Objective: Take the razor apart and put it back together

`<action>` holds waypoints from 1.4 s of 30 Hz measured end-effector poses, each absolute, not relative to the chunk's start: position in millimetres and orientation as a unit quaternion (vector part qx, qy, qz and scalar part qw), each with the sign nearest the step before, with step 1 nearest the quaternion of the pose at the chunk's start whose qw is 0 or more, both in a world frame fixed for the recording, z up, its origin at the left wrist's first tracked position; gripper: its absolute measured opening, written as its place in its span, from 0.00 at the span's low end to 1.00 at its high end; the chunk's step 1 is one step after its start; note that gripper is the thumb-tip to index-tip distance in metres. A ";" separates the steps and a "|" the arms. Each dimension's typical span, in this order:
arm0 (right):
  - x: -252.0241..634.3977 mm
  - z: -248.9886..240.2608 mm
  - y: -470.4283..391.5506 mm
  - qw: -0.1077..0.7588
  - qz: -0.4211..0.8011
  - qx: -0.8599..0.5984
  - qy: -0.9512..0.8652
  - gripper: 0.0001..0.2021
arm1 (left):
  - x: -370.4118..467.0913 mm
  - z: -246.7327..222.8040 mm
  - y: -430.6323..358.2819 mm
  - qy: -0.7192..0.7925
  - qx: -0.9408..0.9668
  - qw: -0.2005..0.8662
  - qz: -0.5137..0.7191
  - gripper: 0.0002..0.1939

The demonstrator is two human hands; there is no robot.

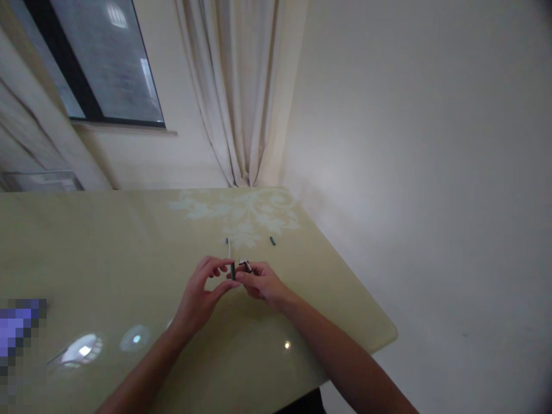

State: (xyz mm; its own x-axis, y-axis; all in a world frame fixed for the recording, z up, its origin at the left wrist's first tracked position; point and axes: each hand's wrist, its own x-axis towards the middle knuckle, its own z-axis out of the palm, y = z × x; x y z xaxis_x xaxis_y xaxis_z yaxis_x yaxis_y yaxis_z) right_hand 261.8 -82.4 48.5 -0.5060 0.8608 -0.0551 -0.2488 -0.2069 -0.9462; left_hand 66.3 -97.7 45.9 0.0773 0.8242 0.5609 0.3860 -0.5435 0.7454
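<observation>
My left hand (209, 282) pinches a slim dark green cylinder (233, 271), which looks like a battery, upright between thumb and fingertips. Close beside it, my right hand (261, 280) is closed on a small black-and-white piece (246, 265); its kind is unclear, and the fingers cover part of it. The right thumb tip is near the green cylinder, though contact is hard to make out. Just beyond the hands lies a thin white stick with a grey end (227, 241), resembling a toothbrush. A second small dark green cylinder (272, 241) rests on the table farther right.
The glossy pale table (107, 247) has a white floral pattern and light reflections. Its right edge runs diagonally near a plain wall (409, 172). Curtains (241, 86) and a window (107, 63) are behind it. A pixelated purple patch (19, 328) is at left.
</observation>
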 end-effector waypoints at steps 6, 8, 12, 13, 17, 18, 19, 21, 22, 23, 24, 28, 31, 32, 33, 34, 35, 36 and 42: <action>255.8 49.0 -89.0 0.390 0.733 -0.283 -0.480 0.20 | 66.4 42.7 -103.4 0.401 0.699 0.243 0.540 0.17; 255.0 49.9 -90.2 0.392 0.735 -0.275 -0.480 0.20 | 64.0 42.3 -103.4 0.394 0.699 0.251 0.542 0.17; 254.9 52.7 -92.3 0.408 0.735 -0.271 -0.469 0.18 | 65.5 44.5 -105.8 0.392 0.704 0.255 0.535 0.17; 255.0 53.0 -92.5 0.413 0.732 -0.274 -0.467 0.17 | 66.4 45.0 -106.4 0.394 0.705 0.255 0.532 0.17; 256.1 50.5 -91.5 0.423 0.712 -0.296 -0.476 0.18 | 68.4 44.4 -107.7 0.398 0.703 0.266 0.525 0.19; 257.1 49.9 -90.9 0.425 0.702 -0.304 -0.484 0.18 | 68.4 44.2 -107.8 0.399 0.698 0.279 0.525 0.21; 258.5 49.9 -90.3 0.430 0.684 -0.314 -0.498 0.18 | 68.2 44.4 -107.8 0.399 0.689 0.301 0.525 0.24; 262.7 52.8 -89.9 0.442 0.623 -0.333 -0.554 0.17 | 67.5 46.9 -107.8 0.403 0.663 0.367 0.513 0.28; 265.3 55.7 -90.1 0.447 0.580 -0.342 -0.590 0.16 | 67.1 49.1 -107.9 0.410 0.649 0.404 0.497 0.27; 268.1 59.2 -90.6 0.452 0.531 -0.348 -0.627 0.15 | 66.6 51.7 -108.0 0.421 0.636 0.438 0.475 0.26; 270.8 62.9 -91.3 0.458 0.479 -0.352 -0.661 0.14 | 66.1 54.3 -108.1 0.435 0.624 0.467 0.450 0.25; 279.0 70.3 -93.3 0.483 0.270 -0.324 -0.767 0.06 | 64.9 57.4 -109.0 0.449 0.592 0.553 0.378 0.25; 282.7 65.0 -93.0 0.449 0.152 -0.283 -0.834 0.09 | 65.4 51.9 -110.3 0.415 0.552 0.623 0.367 0.25; 283.8 62.4 -92.6 0.436 0.124 -0.274 -0.848 0.12 | 65.8 50.1 -110.8 0.403 0.537 0.643 0.368 0.25; 284.9 59.8 -92.2 0.425 0.100 -0.269 -0.858 0.14 | 66.2 48.6 -111.4 0.393 0.523 0.659 0.371 0.25; 286.0 57.6 -91.8 0.420 0.080 -0.266 -0.864 0.15 | 66.4 47.6 -111.9 0.386 0.514 0.668 0.375 0.25; 287.0 55.8 -91.4 0.417 0.065 -0.263 -0.867 0.16 | 66.5 47.0 -112.3 0.382 0.509 0.674 0.376 0.24; 287.9 54.6 -91.1 0.415 0.053 -0.262 -0.870 0.16 | 66.3 46.8 -112.7 0.381 0.507 0.675 0.376 0.23; 287.8 60.3 -93.1 0.423 0.062 -0.246 -0.870 0.16 | 63.8 50.9 -113.4 0.409 0.528 0.638 0.383 0.25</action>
State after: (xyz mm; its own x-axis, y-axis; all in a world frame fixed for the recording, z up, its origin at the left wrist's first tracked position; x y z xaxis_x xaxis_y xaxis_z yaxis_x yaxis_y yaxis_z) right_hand 287.8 -93.1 60.3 -0.5214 0.4805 0.7052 0.3764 0.8711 -0.3153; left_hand 63.8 -113.4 50.9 0.3722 0.9208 -0.1170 -0.0562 0.1482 0.9874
